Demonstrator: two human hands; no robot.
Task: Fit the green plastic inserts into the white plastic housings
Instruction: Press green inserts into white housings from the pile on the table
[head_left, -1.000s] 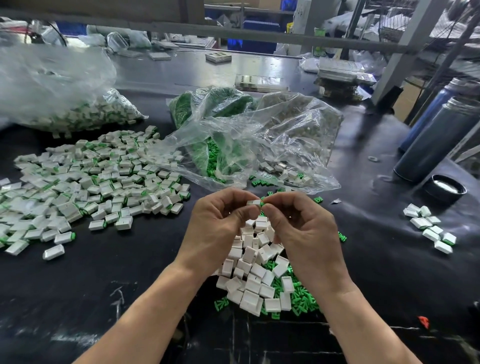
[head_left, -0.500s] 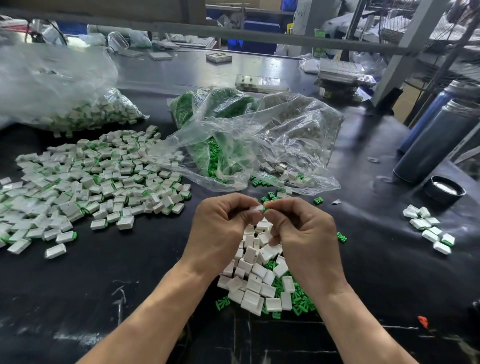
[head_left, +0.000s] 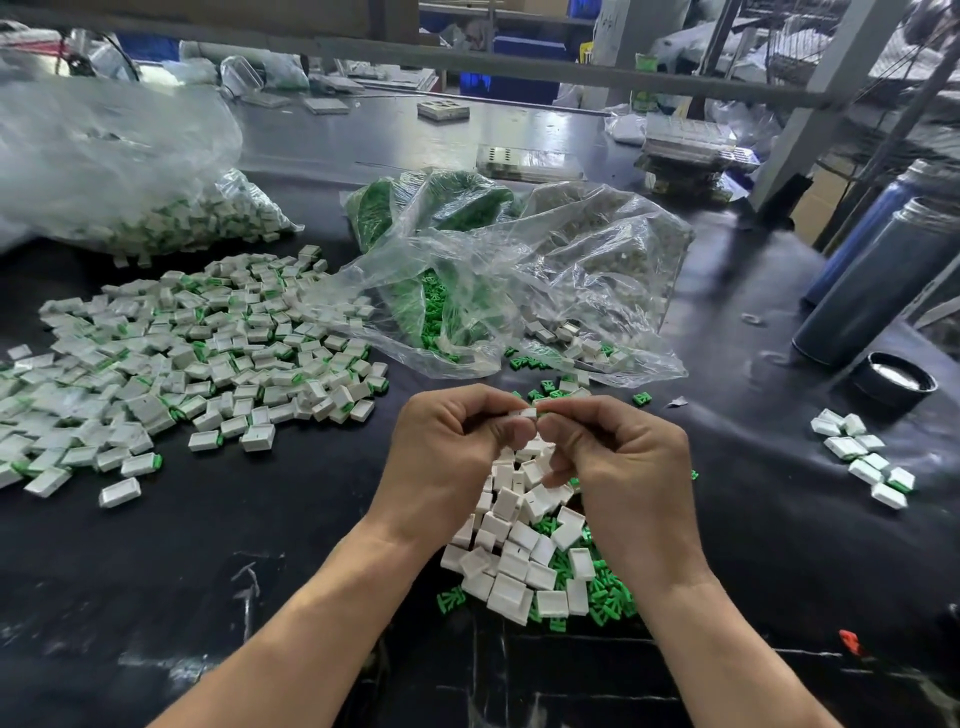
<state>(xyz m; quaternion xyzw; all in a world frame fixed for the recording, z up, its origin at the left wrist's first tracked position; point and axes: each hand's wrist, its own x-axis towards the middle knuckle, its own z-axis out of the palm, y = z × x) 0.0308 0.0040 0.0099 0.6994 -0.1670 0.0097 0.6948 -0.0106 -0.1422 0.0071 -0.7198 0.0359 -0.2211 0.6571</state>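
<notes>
My left hand (head_left: 447, 457) and my right hand (head_left: 628, 467) meet fingertip to fingertip above the table and together pinch one small white housing (head_left: 523, 413). Fingers cover most of it, and no green insert shows on it. Right below the hands lies a heap of empty white housings (head_left: 514, 556) mixed with loose green inserts (head_left: 608, 597). A broad spread of housings with green showing at one end (head_left: 171, 358) covers the table to the left.
An open clear bag of green inserts (head_left: 467, 291) lies just beyond the hands, with another bag of housings (head_left: 156, 208) at far left. A few white housings (head_left: 862, 457) sit at right, near two dark bottles (head_left: 878, 270) and a black cap (head_left: 896, 385).
Both hands have sunk slightly lower and nearer with the housing; more of the white housing shows between the fingertips now.
</notes>
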